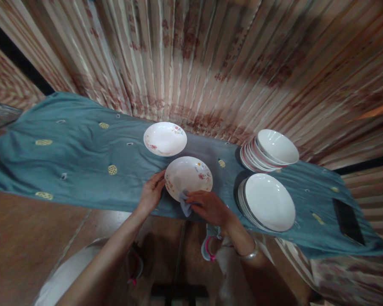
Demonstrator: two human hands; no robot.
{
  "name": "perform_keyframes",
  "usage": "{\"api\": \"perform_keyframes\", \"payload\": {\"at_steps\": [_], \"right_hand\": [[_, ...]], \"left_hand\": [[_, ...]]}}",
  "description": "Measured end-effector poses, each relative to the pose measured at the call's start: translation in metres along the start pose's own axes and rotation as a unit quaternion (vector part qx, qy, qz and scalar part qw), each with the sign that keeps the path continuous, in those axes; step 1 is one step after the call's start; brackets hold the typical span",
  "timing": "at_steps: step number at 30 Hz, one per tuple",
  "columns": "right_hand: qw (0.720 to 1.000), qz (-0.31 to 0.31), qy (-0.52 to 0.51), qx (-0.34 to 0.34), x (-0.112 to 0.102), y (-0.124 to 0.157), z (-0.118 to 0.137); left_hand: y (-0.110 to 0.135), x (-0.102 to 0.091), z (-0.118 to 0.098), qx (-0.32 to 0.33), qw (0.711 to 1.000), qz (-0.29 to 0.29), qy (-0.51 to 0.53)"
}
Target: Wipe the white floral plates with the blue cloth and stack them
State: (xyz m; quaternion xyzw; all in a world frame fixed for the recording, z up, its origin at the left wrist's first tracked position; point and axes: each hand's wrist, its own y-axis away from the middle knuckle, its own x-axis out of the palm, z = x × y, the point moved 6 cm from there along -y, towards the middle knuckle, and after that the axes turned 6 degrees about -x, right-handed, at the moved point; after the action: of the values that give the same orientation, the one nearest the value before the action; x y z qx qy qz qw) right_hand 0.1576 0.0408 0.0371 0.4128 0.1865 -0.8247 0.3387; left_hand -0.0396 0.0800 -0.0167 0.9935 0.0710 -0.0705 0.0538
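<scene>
While the left hand (152, 192) held the floral plate (187, 176) by its rim over the worktop (83, 157) and the right hand (211, 208) pinched a cloth (185, 208), its stiff, glossy body seemed slippery and fragile, safest at the rim.

No text, label, brand or number can be read. On the near flowered dish (187, 176), a small faint mark (196, 168) stands beside the flowers (204, 176) of its right half; whether it is lettering cannot be told. The teal cloth (89, 148) under the dish bears small printed patches (130, 143), pale at the edge and dark in the middle. Several lie to the left of the dish, one lies beyond it to the right, and others lie well apart from it, farther right. All are too small and blurred to make out as letters or signs.
</scene>
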Motion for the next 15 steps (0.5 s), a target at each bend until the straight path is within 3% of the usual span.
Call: {"api": "perform_keyframes", "payload": {"at_steps": [8, 15], "right_hand": [[0.998, -0.038, 0.044, -0.013, -0.014, 0.016, -0.019], [0.989, -0.102, 0.099, 0.048, -0.025, 0.024, -0.042]], "left_hand": [[0.000, -0.001, 0.001, -0.006, 1.000, -0.004, -0.002], [-0.001, -0.001, 0.001, 0.003, 1.000, -0.002, -0.008]]}}
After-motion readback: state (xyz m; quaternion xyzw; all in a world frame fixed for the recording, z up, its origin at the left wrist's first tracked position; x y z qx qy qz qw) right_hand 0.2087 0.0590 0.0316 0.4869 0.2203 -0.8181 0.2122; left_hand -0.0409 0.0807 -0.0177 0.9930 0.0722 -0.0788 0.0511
